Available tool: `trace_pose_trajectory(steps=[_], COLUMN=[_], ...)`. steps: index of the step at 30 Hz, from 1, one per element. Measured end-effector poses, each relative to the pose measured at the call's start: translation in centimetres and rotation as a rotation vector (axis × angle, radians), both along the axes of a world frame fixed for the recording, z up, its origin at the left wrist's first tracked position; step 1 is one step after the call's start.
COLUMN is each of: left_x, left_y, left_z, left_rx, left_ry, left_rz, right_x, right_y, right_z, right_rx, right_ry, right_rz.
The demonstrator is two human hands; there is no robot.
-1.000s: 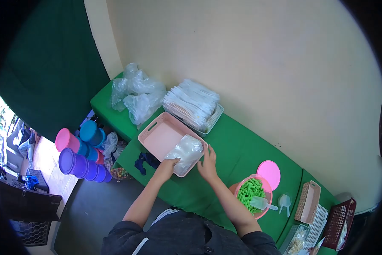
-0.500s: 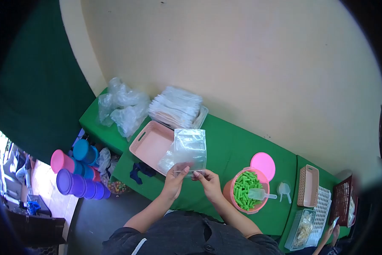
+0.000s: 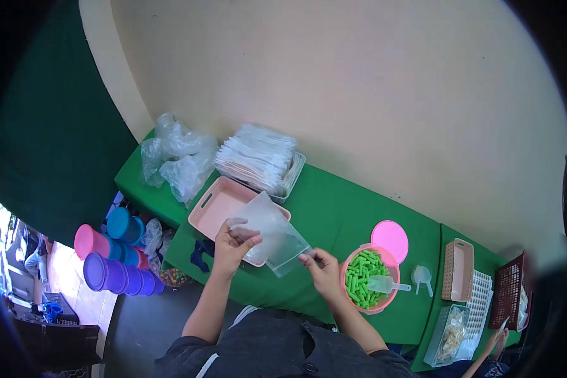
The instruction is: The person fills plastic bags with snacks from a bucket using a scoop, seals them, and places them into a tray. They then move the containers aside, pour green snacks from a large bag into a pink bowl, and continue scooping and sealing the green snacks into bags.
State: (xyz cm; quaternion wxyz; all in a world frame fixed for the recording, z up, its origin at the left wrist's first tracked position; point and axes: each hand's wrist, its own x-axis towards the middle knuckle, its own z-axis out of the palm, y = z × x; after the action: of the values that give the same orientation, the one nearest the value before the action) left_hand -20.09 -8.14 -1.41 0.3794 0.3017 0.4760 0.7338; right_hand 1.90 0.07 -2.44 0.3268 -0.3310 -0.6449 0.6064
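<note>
A clear plastic pouch (image 3: 271, 232) is held over the green table (image 3: 334, 214) by both hands. My left hand (image 3: 231, 244) grips its upper left corner, above the pink tray (image 3: 215, 203). My right hand (image 3: 322, 271) pinches its lower right corner, just left of the pink bowl (image 3: 351, 296) of green pieces (image 3: 362, 280). A clear scoop (image 3: 386, 285) lies in that bowl.
A stack of white pouches (image 3: 258, 157) fills a tray at the back; crumpled clear bags (image 3: 173, 157) lie left of it. A pink lid (image 3: 390, 240), a clear funnel (image 3: 421, 276), small baskets (image 3: 458, 277) and a snack container (image 3: 447, 340) sit to the right. Coloured tubs (image 3: 110, 252) stand on the floor. Another person's hand (image 3: 496, 340) shows at lower right.
The pouch has been lifted from the pink tray, held upright, then tilted flat and stretched between my hands. My right hand has moved toward the bowl.
</note>
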Motion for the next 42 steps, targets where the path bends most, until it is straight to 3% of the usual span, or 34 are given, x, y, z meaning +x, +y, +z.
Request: trace_pose_trajectory(steps=[7, 10, 12, 13, 16, 18, 20, 22, 23, 27, 29, 32, 35, 36, 37, 38, 40, 42], left_x=[1.0, 1.2, 0.4, 0.7, 2.4, 3.9, 5.7, 7.0, 7.2, 5.5, 4.3, -0.3, -7.1, -8.9, -10.4, -11.6, -13.7, -14.6], left_y=[-1.4, -1.3, -1.5, -1.6, -1.4, -0.9, -0.6, -0.3, -0.4, 0.0, 0.1, 1.3, 4.4, 5.4, 6.5, 7.2, 9.2, 10.8], left_z=[2.0, 2.3, 3.2, 3.6, 4.2, 4.2, 2.3, 1.0, 0.5, 0.2, -0.5, -0.3, -1.5, -1.9, -2.3, -3.2, -8.6, -12.1], left_rx=[-0.038, 0.08, -0.027, -0.028, -0.084, -0.126, -0.056, 0.007, 0.001, -0.003, -0.031, -0.266, -0.366, -0.368, -0.466, -0.563, -0.625, -0.684], left_ry=[0.063, 0.188, 0.927, 0.927, 1.041, 1.207, 1.107, 0.808, 0.879, 0.975, 1.037, 1.006, 1.118, 1.121, 1.122, 1.12, 1.162, 1.209], left_rz=[-0.134, -0.008, 0.138, 0.136, -0.043, -0.442, -0.498, -0.512, -0.355, -0.319, -0.176, 0.199, 0.416, 0.419, 0.354, 0.29, 0.206, 0.113], right_x=[0.5, 0.9, 1.0, 1.1, 0.5, 0.1, -0.3, -0.4, -0.2, -0.1, -0.9, -2.9, -6.4, -7.9, -9.4, -10.6, -12.3, -12.9], right_y=[1.2, 1.1, 1.1, 1.0, 0.6, 0.4, 0.1, -0.1, 0.1, 0.4, 0.7, 1.9, 2.6, 2.5, 2.6, 2.7, 2.8, 3.1], right_z=[3.3, 3.8, 4.3, 4.5, 4.3, 3.8, 3.6, 3.7, 3.3, 2.2, 1.9, 0.2, -3.3, -4.4, -5.6, -7.0, -10.5, -12.7], right_rx=[0.172, 0.324, 0.391, 0.451, 0.542, 0.503, 0.486, 0.403, 0.4, 0.413, 0.388, 0.174, 0.289, 0.494, 0.704, 0.712, 1.185, 1.282], right_ry=[0.089, -0.005, -0.066, -0.123, -0.182, -0.165, -0.156, -0.139, -0.141, -0.18, -0.127, -0.081, -0.265, -0.273, -0.278, -0.273, -0.434, -0.48], right_rz=[-0.133, -0.128, -0.127, -0.064, 0.042, 0.128, 0.124, 0.1, 0.095, 0.119, 0.114, -0.034, 0.006, 0.108, 0.209, 0.211, 0.268, 0.259])
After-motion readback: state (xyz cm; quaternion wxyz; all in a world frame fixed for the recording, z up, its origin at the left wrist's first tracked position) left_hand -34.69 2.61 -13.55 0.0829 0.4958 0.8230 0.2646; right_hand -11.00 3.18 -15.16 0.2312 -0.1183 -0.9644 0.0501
